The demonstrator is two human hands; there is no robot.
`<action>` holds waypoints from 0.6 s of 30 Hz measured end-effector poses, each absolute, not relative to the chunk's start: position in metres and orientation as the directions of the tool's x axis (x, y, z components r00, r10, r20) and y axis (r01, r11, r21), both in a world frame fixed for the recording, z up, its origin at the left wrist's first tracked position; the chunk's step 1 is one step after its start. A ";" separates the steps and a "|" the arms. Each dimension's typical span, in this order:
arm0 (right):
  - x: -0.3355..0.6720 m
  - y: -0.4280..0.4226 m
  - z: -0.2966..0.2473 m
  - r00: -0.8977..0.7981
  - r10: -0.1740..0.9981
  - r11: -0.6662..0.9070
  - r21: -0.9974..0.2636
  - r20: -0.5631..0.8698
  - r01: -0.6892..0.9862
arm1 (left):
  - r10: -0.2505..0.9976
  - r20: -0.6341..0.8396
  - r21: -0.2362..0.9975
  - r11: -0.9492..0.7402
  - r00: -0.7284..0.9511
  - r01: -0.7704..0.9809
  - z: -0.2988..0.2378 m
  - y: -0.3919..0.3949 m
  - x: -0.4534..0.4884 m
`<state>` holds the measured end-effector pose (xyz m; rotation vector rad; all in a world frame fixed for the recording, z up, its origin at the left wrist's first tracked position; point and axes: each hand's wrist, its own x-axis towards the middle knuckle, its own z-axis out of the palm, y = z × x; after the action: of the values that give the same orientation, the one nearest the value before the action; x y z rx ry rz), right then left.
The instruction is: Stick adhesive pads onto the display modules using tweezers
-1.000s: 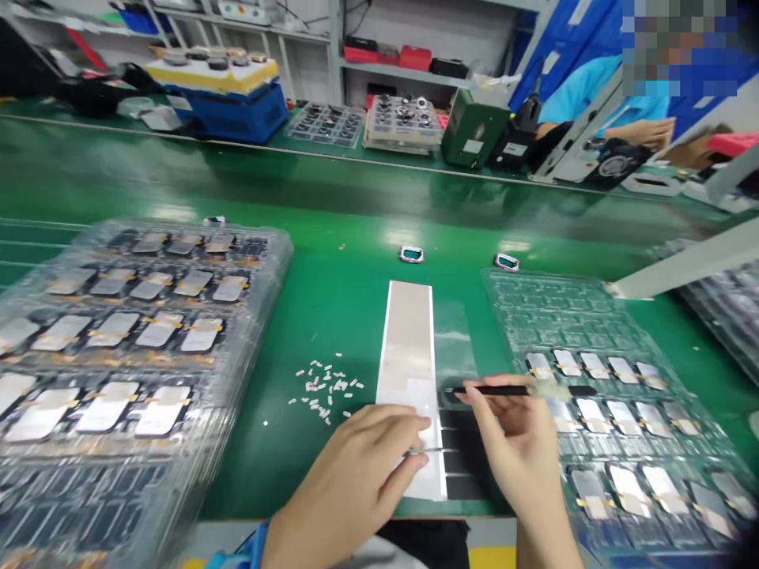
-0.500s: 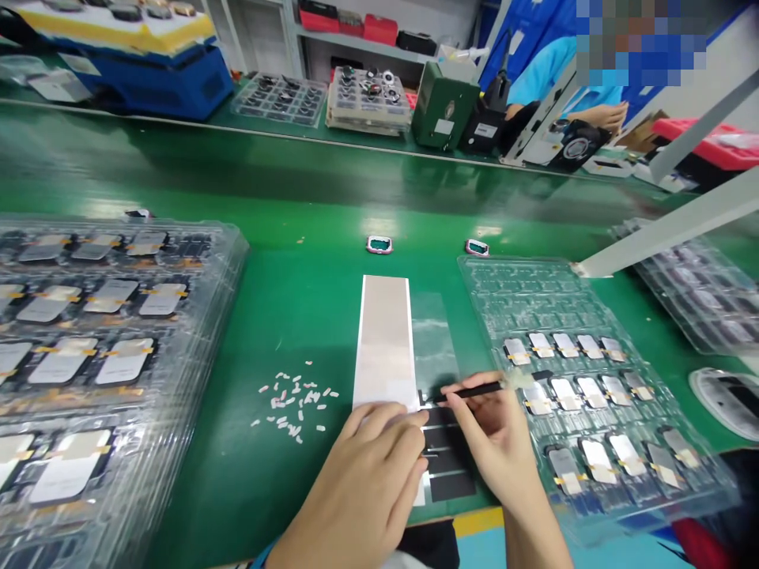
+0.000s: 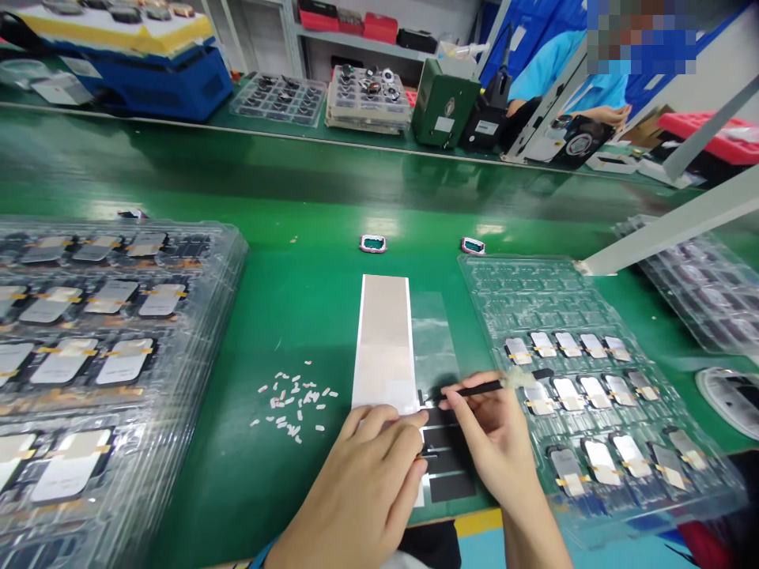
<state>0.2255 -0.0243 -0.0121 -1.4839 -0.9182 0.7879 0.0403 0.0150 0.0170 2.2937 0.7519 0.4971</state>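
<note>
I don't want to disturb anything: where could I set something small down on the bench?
Green bench looks barest between the left tray stack and pale strip, beyond the scattered pieces. A smaller patch separates two small frames. It's crowded where the left hand lies over the strip and the right hand holds a tool.

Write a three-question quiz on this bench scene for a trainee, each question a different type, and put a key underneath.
1. Multiple choice. What does the right hand hold?
A) a red box
B) a slim black tool
C) a pair of scissors

2. True or false. The small pale scraps lie to the left of the long sheet.

3. Fill in. In the clear tray beside the right hand, silver-faced pieces sit in ____ rows.

Key: 1. B; 2. True; 3. three.
</note>
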 end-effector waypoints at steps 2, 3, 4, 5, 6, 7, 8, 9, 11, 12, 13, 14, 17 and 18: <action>0.227 -0.023 -0.011 0.487 0.873 -0.012 -0.997 0.028 0.080 | 0.640 0.138 0.714 -0.593 0.755 0.372 0.017 0.015 0.040; 0.229 -0.023 -0.009 0.505 0.862 0.001 -0.998 0.032 0.061 | 0.647 0.136 0.731 -0.577 0.750 0.365 0.017 0.015 0.039; 0.231 -0.024 -0.008 0.525 0.850 0.018 -0.999 0.037 0.041 | 0.660 0.136 0.752 -0.554 0.739 0.357 0.017 0.016 0.038; 0.232 -0.025 -0.006 0.545 0.838 0.034 -0.999 0.042 0.024 | 0.682 0.142 0.777 -0.526 0.717 0.346 0.016 0.015 0.037; 0.232 -0.027 -0.004 0.564 0.825 0.049 -0.999 0.041 0.001 | 0.716 0.153 0.803 -0.492 0.681 0.337 0.016 0.015 0.036; 0.231 -0.030 -0.002 0.580 0.814 0.058 -0.998 0.025 -0.039 | 0.761 0.170 0.828 -0.455 0.627 0.328 0.016 0.015 0.034; 0.228 -0.032 0.000 0.586 0.810 0.058 -0.994 -0.009 -0.096 | 0.808 0.189 0.850 -0.419 0.558 0.319 0.015 0.014 0.032; 0.224 -0.034 0.002 0.571 0.819 0.048 -0.985 -0.058 -0.168 | 0.851 0.207 0.869 -0.386 0.482 0.310 0.015 0.014 0.031; 0.211 -0.038 0.006 0.485 0.861 0.014 -0.945 -0.155 -0.327 | 0.903 0.235 0.895 -0.345 0.359 0.283 0.013 0.013 0.029; 0.204 -0.039 0.008 0.438 0.880 0.003 -0.922 -0.181 -0.387 | 0.914 0.245 0.903 -0.336 0.324 0.266 0.012 0.013 0.029; 0.197 -0.040 0.010 0.405 0.895 0.002 -0.907 -0.187 -0.422 | 0.916 0.254 0.908 -0.336 0.310 0.249 0.012 0.013 0.029; 0.190 -0.040 0.012 0.398 0.900 0.016 -0.899 -0.178 -0.437 | 0.914 0.264 0.909 -0.342 0.308 0.238 0.011 0.013 0.029; 0.175 -0.039 0.018 0.491 0.864 0.114 -0.910 -0.107 -0.399 | 0.890 0.310 0.876 -0.404 0.333 0.265 0.012 0.016 0.028; 0.172 -0.039 0.020 0.520 0.851 0.145 -0.918 -0.074 -0.368 | 0.879 0.323 0.856 -0.429 0.350 0.288 0.013 0.017 0.028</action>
<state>0.1719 -0.0393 0.0198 -1.0989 -0.5382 0.9411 0.0282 0.0172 0.0131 1.9044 1.0185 1.0602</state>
